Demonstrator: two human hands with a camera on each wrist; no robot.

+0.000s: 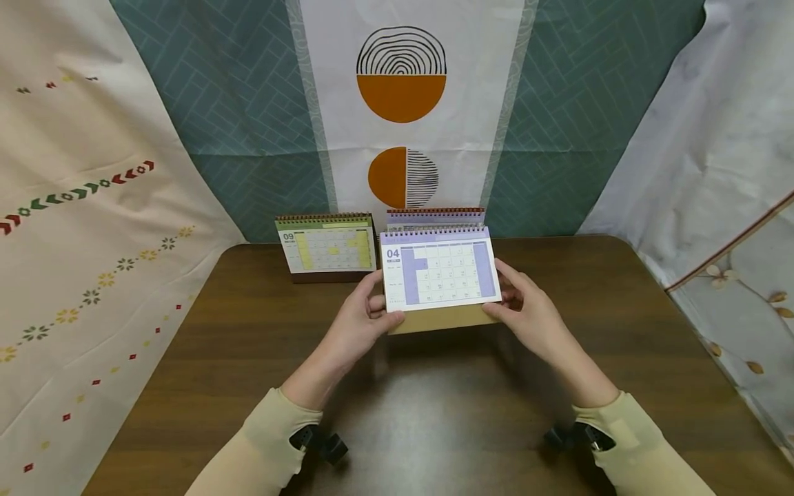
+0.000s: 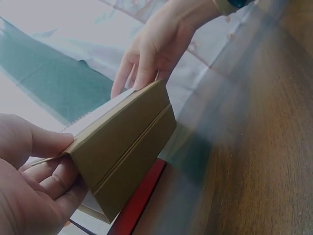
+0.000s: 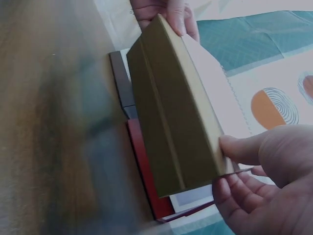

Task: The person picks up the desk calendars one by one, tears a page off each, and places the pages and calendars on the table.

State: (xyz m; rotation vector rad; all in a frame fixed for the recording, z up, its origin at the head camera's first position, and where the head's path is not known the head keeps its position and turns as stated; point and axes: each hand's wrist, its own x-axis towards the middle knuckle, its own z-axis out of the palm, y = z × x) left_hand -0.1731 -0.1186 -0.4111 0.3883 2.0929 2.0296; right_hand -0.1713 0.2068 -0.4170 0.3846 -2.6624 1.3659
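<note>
Spanning the gap between two hands, the purple "04" desk calendar [image 1: 443, 272] is clear of the wooden table [image 1: 217, 358], its long axis running left to right, roughly along the table's far edge, the right end slightly farther out. The left hand [image 1: 360, 313] pinches its left end and the right hand [image 1: 527, 310] its right, thumbs near the lower corners; neither is clearly nearer. Just beyond it, near the middle of the far edge, stands a red-based calendar [image 1: 434, 219]; the green-topped "09" calendar [image 1: 331, 251] stands beside that, toward the far left corner.
</note>
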